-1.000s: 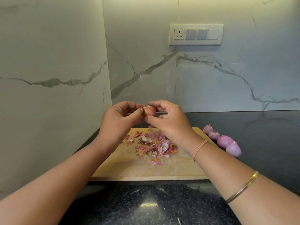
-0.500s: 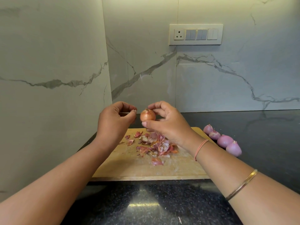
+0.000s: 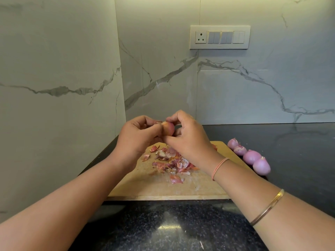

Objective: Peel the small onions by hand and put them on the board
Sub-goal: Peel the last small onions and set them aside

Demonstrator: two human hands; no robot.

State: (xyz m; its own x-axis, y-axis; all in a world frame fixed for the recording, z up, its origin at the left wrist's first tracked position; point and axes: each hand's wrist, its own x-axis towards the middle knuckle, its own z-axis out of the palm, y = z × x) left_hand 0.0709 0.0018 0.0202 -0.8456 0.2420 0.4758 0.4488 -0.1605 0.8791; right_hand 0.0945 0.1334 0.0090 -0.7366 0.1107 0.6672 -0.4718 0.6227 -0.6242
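Observation:
A small onion (image 3: 169, 128) with pink-brown skin is held in the air above the far end of the wooden board (image 3: 163, 189). My right hand (image 3: 188, 136) grips it between thumb and fingers. My left hand (image 3: 137, 134) pinches the skin at the onion's top end. Several peeled purple onions (image 3: 251, 156) lie in a row along the board's right edge, on the dark counter. A heap of onion skins (image 3: 172, 160) lies on the board under my hands.
The black speckled counter (image 3: 163, 230) runs to the marble walls at the left and back. A switch panel (image 3: 220, 37) is set in the back wall.
Half a second ago my left hand was apart from the onion; now it has come back and pinches the skin at its top. The onion has been turned in my right hand.

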